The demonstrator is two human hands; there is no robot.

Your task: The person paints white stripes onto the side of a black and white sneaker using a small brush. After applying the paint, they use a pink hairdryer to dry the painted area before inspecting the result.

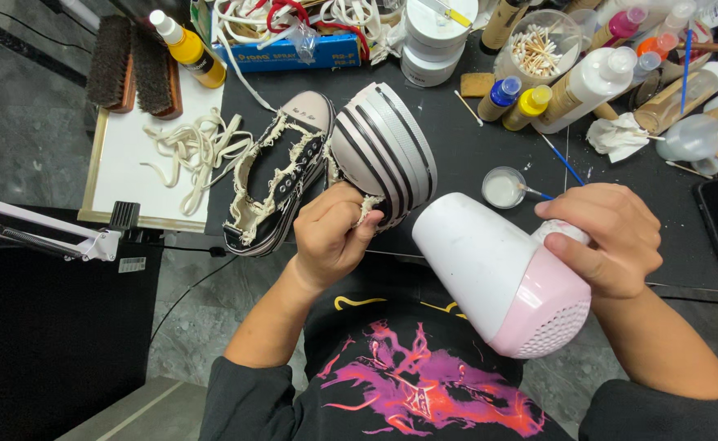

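Striped sneaker, toe up and sole toward the camera, is pinched at its frayed edge by the left hand fingers. The right hand fingers wrap the handle of a white-and-pink hair dryer, nozzle just beside it. A second sneaker lies on the black surface alongside.
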